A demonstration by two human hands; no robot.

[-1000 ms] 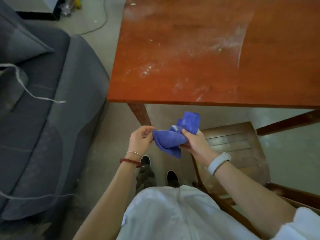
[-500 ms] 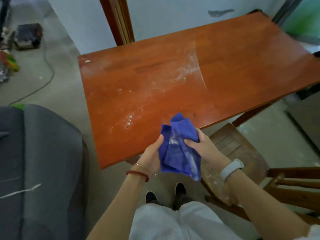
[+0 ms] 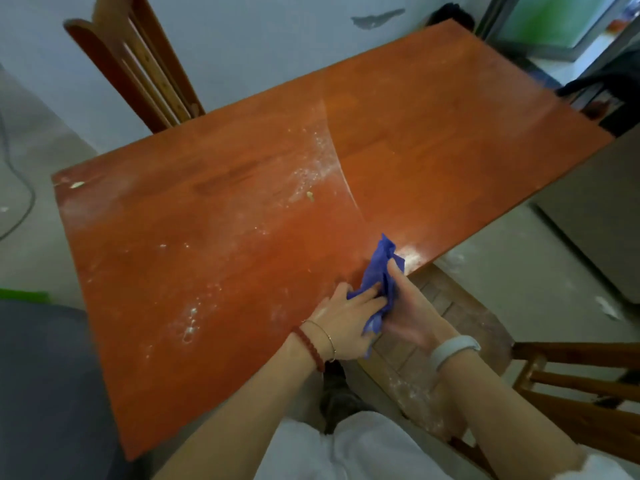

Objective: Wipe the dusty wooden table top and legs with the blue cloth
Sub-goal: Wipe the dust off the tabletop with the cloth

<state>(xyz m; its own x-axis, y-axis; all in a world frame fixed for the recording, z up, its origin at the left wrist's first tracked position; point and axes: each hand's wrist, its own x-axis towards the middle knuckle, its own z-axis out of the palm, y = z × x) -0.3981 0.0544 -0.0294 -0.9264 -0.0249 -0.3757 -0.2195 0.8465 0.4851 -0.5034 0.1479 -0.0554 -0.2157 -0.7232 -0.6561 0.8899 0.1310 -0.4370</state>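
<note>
The wooden table top [image 3: 242,258] is reddish brown and fills the middle of the view. White dust streaks and crumbs cover its left half, with a curved dust line near the centre; the right half looks cleaner. The crumpled blue cloth [image 3: 379,268] is held over the table's near edge. My left hand [image 3: 346,320] grips its lower part, fingers laid across the cloth. My right hand [image 3: 412,310] holds the cloth from the right side, thumb against it. The table legs are hidden from here.
A dusty wooden chair [image 3: 460,327] stands under the table's near right edge. Another chair back [image 3: 138,67] rises behind the far left corner. A grey sofa [image 3: 45,386] sits at the left. A dark object [image 3: 609,88] is beyond the far right corner.
The view has tilted up and closer to the table. Both hands have carried the cloth forward, from below the table's edge to over the near edge of the top.
</note>
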